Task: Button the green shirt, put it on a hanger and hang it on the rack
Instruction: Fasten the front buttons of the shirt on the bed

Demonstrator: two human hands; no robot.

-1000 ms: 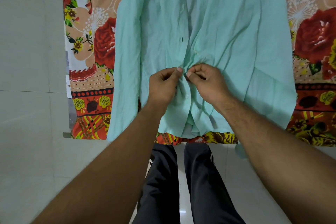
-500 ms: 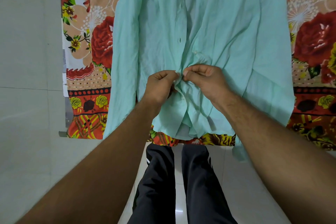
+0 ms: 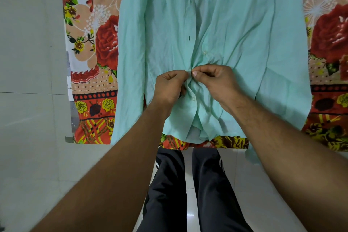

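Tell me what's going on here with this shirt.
A person is buttoning a green shirt laid flat on a floral sheet. The left hand and right hand pinch its front edges together. The lower button, toward the hem, looks fastened; the upper button lies unfastened. No hanger or rack is in view.

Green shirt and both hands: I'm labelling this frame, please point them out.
green shirt (image 3: pixel 235 24), head view, bare front panel.
left hand (image 3: pixel 169 88), head view, back of hand.
right hand (image 3: pixel 216 81), head view, back of hand.
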